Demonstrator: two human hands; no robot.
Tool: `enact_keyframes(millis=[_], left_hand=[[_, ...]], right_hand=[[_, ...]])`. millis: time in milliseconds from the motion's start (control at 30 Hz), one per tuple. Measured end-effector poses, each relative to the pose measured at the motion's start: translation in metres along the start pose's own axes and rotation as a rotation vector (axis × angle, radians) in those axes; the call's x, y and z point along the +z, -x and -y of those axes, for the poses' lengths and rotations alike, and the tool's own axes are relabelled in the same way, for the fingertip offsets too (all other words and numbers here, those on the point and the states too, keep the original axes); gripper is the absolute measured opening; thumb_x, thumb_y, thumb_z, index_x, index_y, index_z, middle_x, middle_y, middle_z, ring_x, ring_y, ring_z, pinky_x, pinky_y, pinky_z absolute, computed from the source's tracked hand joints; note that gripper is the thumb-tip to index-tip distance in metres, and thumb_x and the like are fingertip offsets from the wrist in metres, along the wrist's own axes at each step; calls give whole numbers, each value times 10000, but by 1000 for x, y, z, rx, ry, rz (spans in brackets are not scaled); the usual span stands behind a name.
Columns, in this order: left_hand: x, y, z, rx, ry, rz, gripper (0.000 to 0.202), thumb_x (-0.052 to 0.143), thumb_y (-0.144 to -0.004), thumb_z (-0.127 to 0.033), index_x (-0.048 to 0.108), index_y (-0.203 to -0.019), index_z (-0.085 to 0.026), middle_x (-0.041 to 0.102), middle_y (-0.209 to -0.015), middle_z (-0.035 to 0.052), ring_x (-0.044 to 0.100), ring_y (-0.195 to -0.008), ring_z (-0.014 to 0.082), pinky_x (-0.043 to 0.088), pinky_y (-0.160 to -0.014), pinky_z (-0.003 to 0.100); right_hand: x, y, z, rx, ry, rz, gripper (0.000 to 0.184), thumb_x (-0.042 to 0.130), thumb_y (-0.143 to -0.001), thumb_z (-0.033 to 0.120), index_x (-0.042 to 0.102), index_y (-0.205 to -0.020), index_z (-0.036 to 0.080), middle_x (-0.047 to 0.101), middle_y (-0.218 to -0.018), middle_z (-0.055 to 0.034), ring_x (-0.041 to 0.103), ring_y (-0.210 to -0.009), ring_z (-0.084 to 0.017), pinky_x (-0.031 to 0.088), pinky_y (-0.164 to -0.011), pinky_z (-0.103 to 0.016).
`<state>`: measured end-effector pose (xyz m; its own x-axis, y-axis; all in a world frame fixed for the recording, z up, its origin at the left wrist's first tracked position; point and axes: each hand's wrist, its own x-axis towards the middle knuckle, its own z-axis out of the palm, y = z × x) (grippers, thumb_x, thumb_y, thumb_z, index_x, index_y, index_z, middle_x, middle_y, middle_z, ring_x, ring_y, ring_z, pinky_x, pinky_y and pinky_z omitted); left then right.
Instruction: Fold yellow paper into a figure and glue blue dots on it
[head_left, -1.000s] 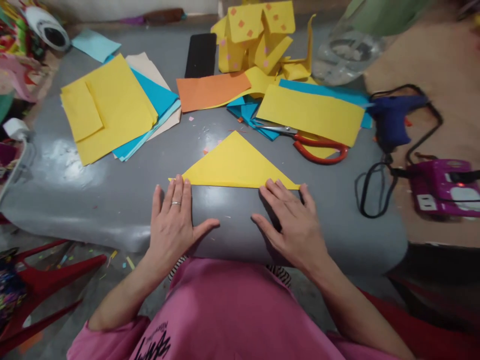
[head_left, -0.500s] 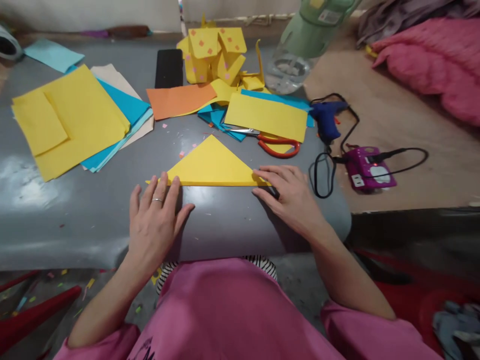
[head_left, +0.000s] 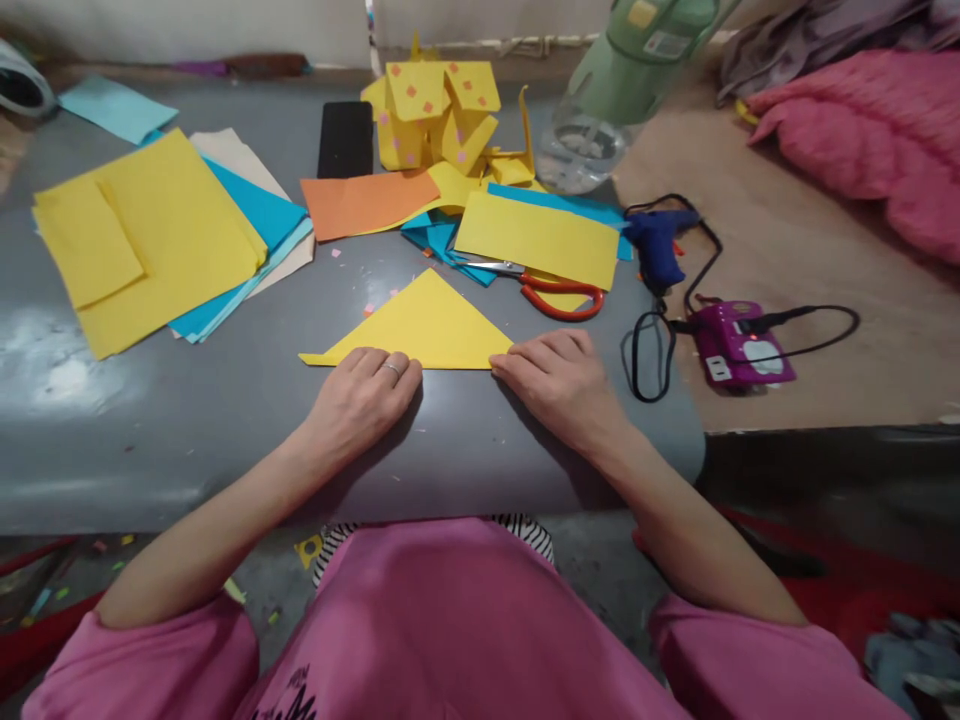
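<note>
A folded yellow paper point(head_left: 431, 325) lies on the grey table, a triangle with its point away from me and a narrow folded strip along the near edge. My left hand point(head_left: 369, 393) has its fingers curled onto that near edge, left of the middle; a ring is on one finger. At the right end of the edge, my right hand point(head_left: 559, 385) pinches the paper between thumb and fingers. The paper's right corner is hidden under this hand, while the left corner sticks out past my left hand.
Beyond the triangle lie red-handled scissors point(head_left: 562, 295), an orange paper point(head_left: 367, 205) and a yellow paper model point(head_left: 435, 110). Coloured sheets point(head_left: 180, 240) are stacked left. A green bottle point(head_left: 622, 90) stands behind; a blue glue gun point(head_left: 660, 245) and purple power box point(head_left: 742, 345) are right.
My left hand has slid right along the near edge, its spread fingers now curled in. My right hand has closed from loosely open to a pinch on the paper's right end.
</note>
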<state>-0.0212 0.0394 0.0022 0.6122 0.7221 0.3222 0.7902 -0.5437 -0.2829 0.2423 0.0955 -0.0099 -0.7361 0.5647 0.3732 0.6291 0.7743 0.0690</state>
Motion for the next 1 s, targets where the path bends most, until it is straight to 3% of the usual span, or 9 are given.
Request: enact_keyframes(millis=[233,367,500,733,1000], left_hand=[[2,-8,3,7,-20,-6,274,453,-959,-42,628,-795,-175,623,-706,36,547,-657,197,401,-642,337],[3,-12,3,-25,34,87,305,404,-967,-42,638,-824,-176,635,-741,59,560,-690,214,400,-661,355],[7,-15,5,-149,143,181,330,382,-987,-103,659,-820,-170,650,-779,90,583,-742,228,396,-675,366],[13,-13,18,-373,244,259,283,477,-1012,-303,694,-895,-163,709,-932,105,624,-844,241,412,-742,361],[5,7,47,-495,310,389,308,476,-1012,-400,687,-938,-188,663,-982,96,582,-905,259,402,-785,379]], right_hand=[[3,-10,1,-28,125,13,249,497,-1010,189,682,-844,195,687,-798,-49,486,-812,-207,315,-804,-362],[2,-23,4,-18,35,164,324,405,-1047,231,701,-916,235,703,-857,-50,527,-856,-221,315,-854,-387],[1,-36,4,36,-18,274,399,350,-1061,293,702,-885,227,716,-867,-79,558,-863,-241,329,-839,-407],[3,-44,-7,177,-239,367,331,417,-1033,396,653,-914,197,721,-890,-88,605,-880,-260,324,-792,-394],[6,-43,-5,241,-216,318,282,491,-991,412,617,-844,208,717,-841,-81,609,-830,-259,325,-807,-407]])
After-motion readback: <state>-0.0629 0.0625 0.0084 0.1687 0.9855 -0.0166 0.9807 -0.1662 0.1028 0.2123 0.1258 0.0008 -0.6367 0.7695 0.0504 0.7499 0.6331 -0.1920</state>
